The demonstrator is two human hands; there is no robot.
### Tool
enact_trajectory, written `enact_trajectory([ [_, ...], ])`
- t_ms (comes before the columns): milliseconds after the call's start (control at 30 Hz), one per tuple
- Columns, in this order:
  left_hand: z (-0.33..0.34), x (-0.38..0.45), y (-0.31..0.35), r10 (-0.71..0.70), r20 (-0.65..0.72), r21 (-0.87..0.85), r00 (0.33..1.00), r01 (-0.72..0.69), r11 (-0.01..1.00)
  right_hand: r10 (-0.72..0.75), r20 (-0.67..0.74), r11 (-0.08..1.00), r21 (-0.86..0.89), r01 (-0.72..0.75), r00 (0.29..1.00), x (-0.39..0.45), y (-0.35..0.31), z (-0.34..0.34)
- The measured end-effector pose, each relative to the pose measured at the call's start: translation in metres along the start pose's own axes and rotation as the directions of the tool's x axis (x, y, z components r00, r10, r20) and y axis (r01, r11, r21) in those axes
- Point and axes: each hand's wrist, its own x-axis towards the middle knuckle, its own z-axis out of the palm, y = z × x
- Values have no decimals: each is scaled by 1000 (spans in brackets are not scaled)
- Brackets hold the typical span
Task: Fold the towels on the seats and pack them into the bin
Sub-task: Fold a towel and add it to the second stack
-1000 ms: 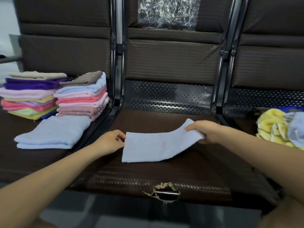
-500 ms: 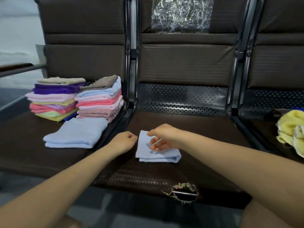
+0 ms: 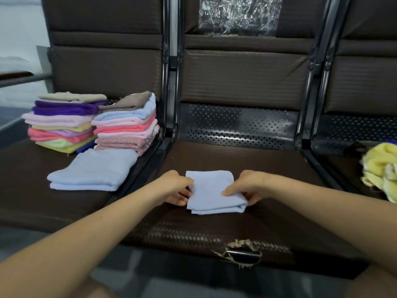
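Brown seats [image 3: 214, 229] hold a folded blue towel [image 3: 211, 191], both hands' [image 3: 174, 187] fingers [image 3: 231, 192] pinching its sides, apparently ready for stacking.

Pale blue folded towel [image 3: 211, 190] on dark brown woven-textured seat [image 3: 247, 160]; left of it, multicoloured stacks [image 3: 92, 123]; right, yellow towel [image 3: 380, 166].

Two bare forearms reach in from the bottom corners of the head view, with no sleeve on either as far as the frame edge. The left hand [image 3: 176, 187] and the right hand [image 3: 249, 186] are bare too: no gloves, rings, watch or wristbands show on them.
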Motion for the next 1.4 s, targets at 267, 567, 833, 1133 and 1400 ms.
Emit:
enact_trajectory([
  [267,-7,1,-11,42,48,-93,998,-37,995,66,104,811,574,-114,992,2,-15,2],
  [567,-9,-6,-22,98,75,-236,992,-78,969,131,83,574,806,-144,988,-1,-40,41],
  [833,-54,-15,-24,50,178,-583,983,65,810,-212,23,438,896,74,977,-16,-112,51],
  [1133,-176,-23,-33,179,-532,-713,827,-552,432,-507,-63,520,773,363,860,5,-243,109],
  [1400,-215,35,-126,213,-673,221,709,-83,972,-370,-203,871,262,415,907,80,-202,214],
])
